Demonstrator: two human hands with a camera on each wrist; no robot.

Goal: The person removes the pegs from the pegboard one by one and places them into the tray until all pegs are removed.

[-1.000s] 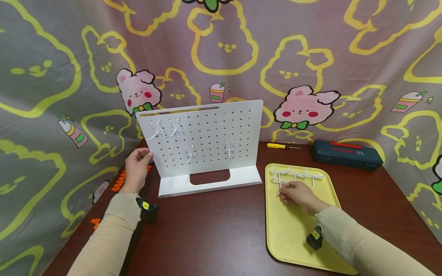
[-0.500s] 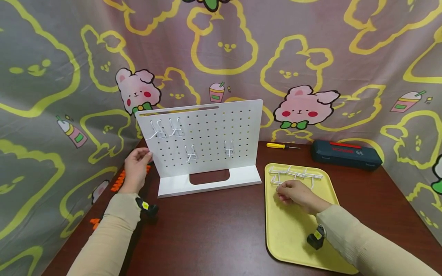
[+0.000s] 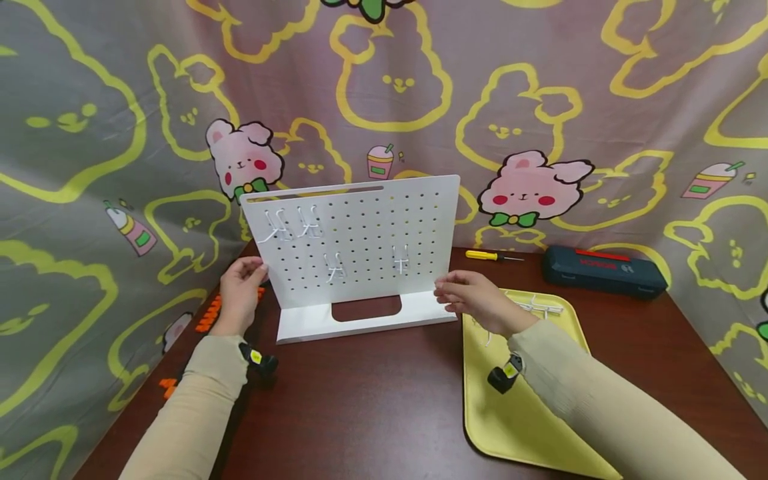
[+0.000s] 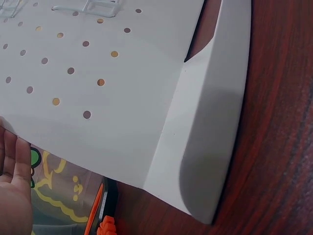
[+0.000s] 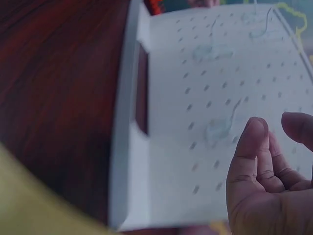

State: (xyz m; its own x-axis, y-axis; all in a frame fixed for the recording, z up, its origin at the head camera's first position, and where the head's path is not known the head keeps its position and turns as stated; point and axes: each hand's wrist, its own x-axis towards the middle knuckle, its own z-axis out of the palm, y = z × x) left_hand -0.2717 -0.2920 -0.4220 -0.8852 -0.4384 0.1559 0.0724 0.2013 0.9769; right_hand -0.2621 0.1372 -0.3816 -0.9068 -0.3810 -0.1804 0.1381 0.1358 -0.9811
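A white pegboard stands on its folded base, with several white wire hooks mounted on its face; one wire hook sits at lower right. At the board's left edge my left hand pinches the rim, and the left wrist view shows its fingers at that edge. My right hand hovers by the board's lower right corner, beside the tray's near-left rim. Its fingers are loosely bent, and the right wrist view shows a gap between thumb and forefinger with nothing held.
A yellow tray lies at right with several loose wire hooks, partly hidden by my right arm. Behind it are a yellow-handled screwdriver and a dark Bosch case. Orange toothed pieces lie at left.
My right hand has left the hooks on the tray and moved left and away from me to the pegboard's right side. The left hand stays on the board's left edge.
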